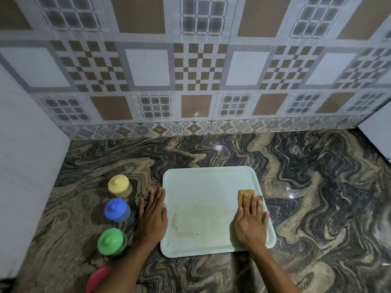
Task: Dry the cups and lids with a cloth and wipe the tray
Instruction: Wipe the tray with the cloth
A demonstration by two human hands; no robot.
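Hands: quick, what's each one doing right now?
Left hand: open, flat on the counter beside the tray.
Right hand: open, pressing the cloth onto the tray.

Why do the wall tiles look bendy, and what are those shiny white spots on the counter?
Head view: the wide-angle lens bows the wall tiles toward the edges; the white spots are glare from a light on the polished counter; the lighting overall is dim.

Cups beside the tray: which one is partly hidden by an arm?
The pink cup, nearest the person, is partly covered by the left forearm. The yellow cup, blue cup and green cup farther along the row show in full.
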